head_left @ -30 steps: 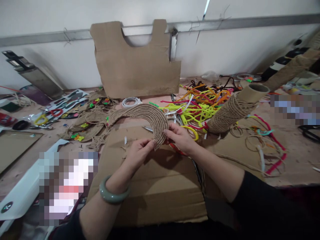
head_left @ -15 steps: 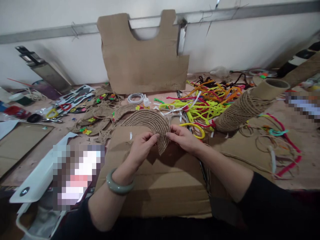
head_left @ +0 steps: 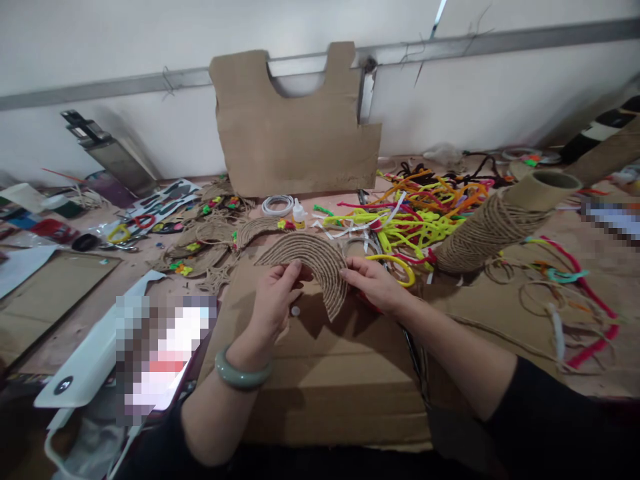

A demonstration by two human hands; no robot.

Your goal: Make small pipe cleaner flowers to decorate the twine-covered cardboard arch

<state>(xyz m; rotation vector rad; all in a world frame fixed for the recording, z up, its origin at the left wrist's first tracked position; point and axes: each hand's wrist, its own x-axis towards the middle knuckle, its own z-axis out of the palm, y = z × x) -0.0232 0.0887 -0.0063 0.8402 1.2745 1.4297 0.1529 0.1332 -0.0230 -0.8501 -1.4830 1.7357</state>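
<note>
A curved, arch-shaped piece covered in rows of jute twine (head_left: 313, 261) is held up between both hands above a flat sheet of cardboard (head_left: 320, 373). My left hand (head_left: 274, 300), with a green bangle on its wrist, pinches the piece's inner edge near the middle. My right hand (head_left: 373, 283) grips the outer edge at the right end. A small pale round bit (head_left: 295, 311) lies on the cardboard just below the left hand.
A cut cardboard shape (head_left: 295, 127) leans on the wall. Twine pieces (head_left: 210, 237), a small glue bottle (head_left: 299, 215) and a white coil (head_left: 278, 204) lie behind. Coloured pipe cleaners (head_left: 410, 207) and a twine-wound tube (head_left: 495, 223) are on the right. Scissors (head_left: 125, 233) lie left.
The twine arch has been turned so its right end points lower. My left hand has shifted from that end to the inner edge near the middle. The view has moved slightly.
</note>
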